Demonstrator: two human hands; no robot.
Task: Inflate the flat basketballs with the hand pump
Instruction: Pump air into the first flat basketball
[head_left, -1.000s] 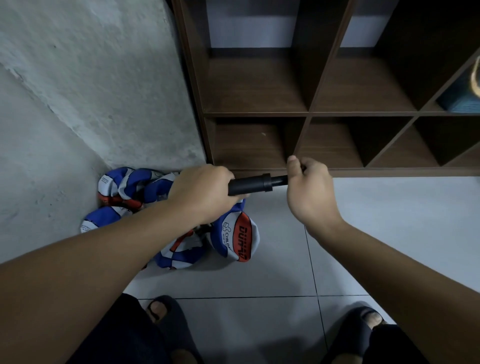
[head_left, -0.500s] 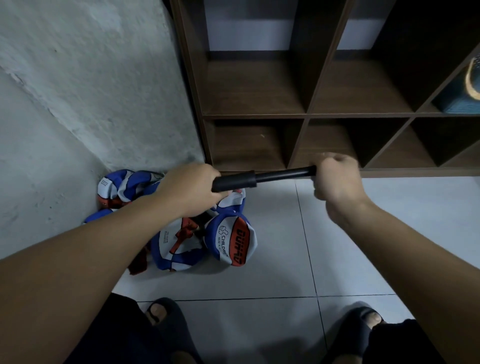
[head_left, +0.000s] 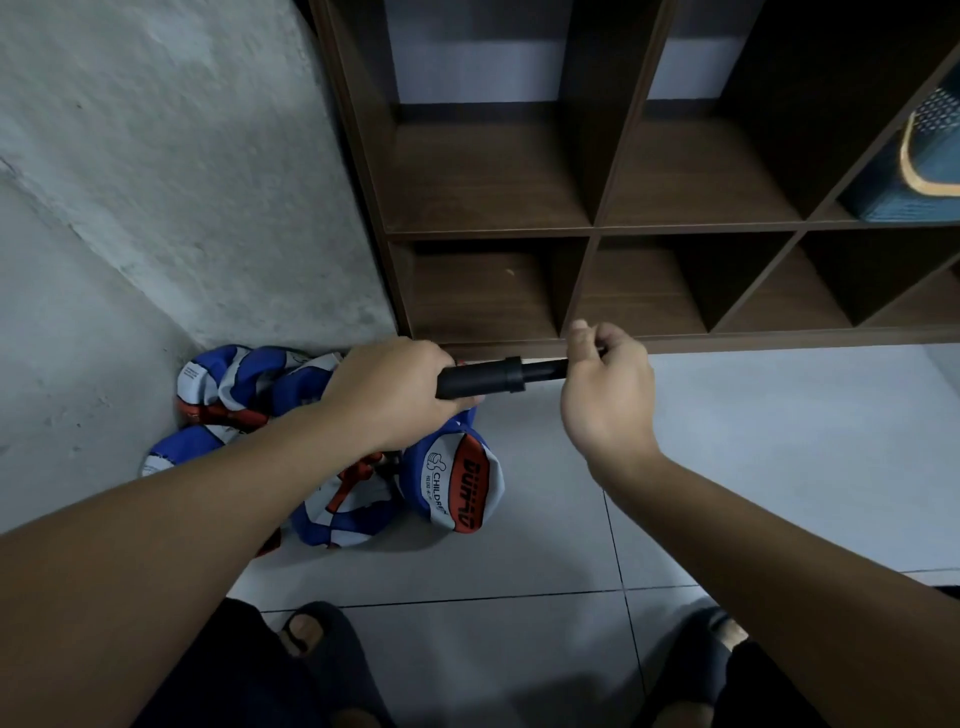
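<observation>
One black hand pump (head_left: 480, 375) is held level between two hands: its barrel is wrapped by the curled left hand (head_left: 389, 395), and its handle end is gripped by the curled fingers of the right hand (head_left: 608, 395), which hide the handle itself. Below the left hand, flat basketballs (head_left: 457, 483) in blue, white and orange are heaped on the tiled floor (head_left: 753, 467) against the wall; at least three can be made out, the exact number being obscured by the forearm. One dark shelf unit (head_left: 592, 228) is cut off above.

Black hand pump (head_left: 485, 376) held level, flat blue-white-orange basketballs (head_left: 337, 457) heaped on floor below
</observation>
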